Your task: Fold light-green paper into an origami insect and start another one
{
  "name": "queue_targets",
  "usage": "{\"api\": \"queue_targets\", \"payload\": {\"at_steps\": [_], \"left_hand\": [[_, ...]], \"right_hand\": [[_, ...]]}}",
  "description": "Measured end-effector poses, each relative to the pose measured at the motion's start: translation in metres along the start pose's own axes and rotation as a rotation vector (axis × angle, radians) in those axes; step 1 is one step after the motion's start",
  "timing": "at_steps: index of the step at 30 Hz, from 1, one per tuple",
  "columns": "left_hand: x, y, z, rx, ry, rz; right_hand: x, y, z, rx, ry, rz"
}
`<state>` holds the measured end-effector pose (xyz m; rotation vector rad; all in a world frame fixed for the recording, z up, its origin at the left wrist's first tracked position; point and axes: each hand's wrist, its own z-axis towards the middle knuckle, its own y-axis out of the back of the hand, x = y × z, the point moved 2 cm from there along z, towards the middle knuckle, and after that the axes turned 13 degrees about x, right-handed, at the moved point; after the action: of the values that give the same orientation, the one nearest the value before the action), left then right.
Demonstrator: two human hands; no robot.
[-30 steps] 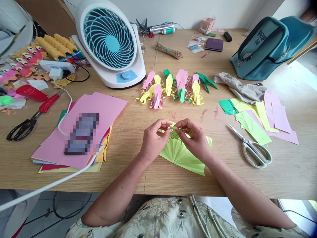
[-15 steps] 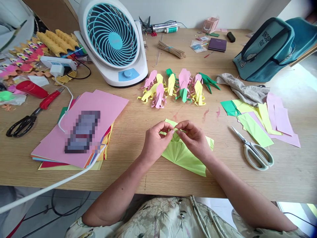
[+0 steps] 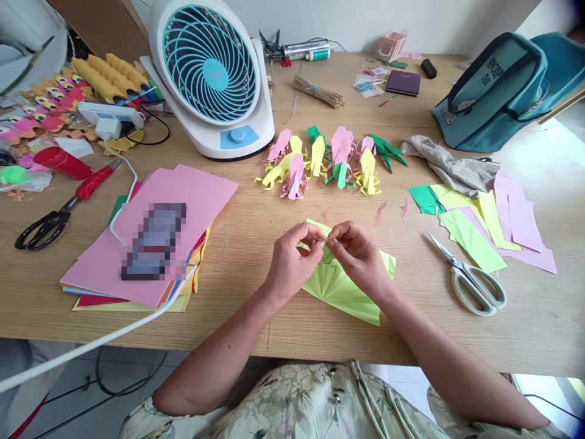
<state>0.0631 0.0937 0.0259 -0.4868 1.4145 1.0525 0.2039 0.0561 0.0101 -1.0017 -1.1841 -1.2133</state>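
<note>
A creased light-green paper sheet (image 3: 340, 289) lies on the wooden table (image 3: 283, 323) in front of me. My left hand (image 3: 292, 262) and my right hand (image 3: 361, 256) meet above its far end, fingertips pinched together on a small fold of the green paper. Both hands are closed on it. Beyond them stands a row of several folded paper figures (image 3: 329, 161) in pink, yellow and green.
White-handled scissors (image 3: 470, 280) and cut paper scraps (image 3: 484, 222) lie to the right. A stack of coloured paper (image 3: 150, 244) with a phone and white cable sits left. Black-and-red scissors (image 3: 55, 207), a desk fan (image 3: 214, 73) and a teal bag (image 3: 498, 91) stand further off.
My fingertips have drawn closer together on the fold, and the view has shifted slightly. The green sheet stays where it was.
</note>
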Motion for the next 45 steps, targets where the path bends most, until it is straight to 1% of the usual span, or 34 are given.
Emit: {"api": "queue_targets", "payload": {"at_steps": [7, 12, 15, 20, 22, 28, 39, 45], "left_hand": [[0.0, 0.0, 0.0, 0.029, 0.006, -0.071], [0.005, -0.002, 0.0, 0.033, 0.0, -0.077], [0.006, -0.003, 0.0, 0.043, -0.013, -0.074], [0.006, -0.003, 0.0, -0.015, -0.002, -0.042], [0.005, -0.002, 0.0, -0.032, 0.002, -0.039], [0.006, -0.003, 0.0, -0.023, 0.009, -0.053], [0.007, -0.003, 0.001, 0.023, 0.008, -0.112], [0.004, -0.001, 0.001, 0.071, 0.106, -0.255]], "right_hand": [[0.0, 0.0, -0.001, -0.005, -0.01, 0.013], [0.0, 0.001, 0.002, 0.014, -0.084, 0.081], [0.003, 0.003, 0.003, 0.01, -0.121, 0.081], [0.009, 0.004, 0.003, 0.041, -0.16, 0.077], [0.008, 0.003, 0.002, 0.06, -0.157, 0.089], [-0.003, 0.0, 0.002, 0.072, -0.111, 0.085], [-0.003, -0.001, 0.001, 0.01, -0.126, 0.099], [-0.004, 0.0, 0.0, -0.029, -0.117, 0.03]]}}
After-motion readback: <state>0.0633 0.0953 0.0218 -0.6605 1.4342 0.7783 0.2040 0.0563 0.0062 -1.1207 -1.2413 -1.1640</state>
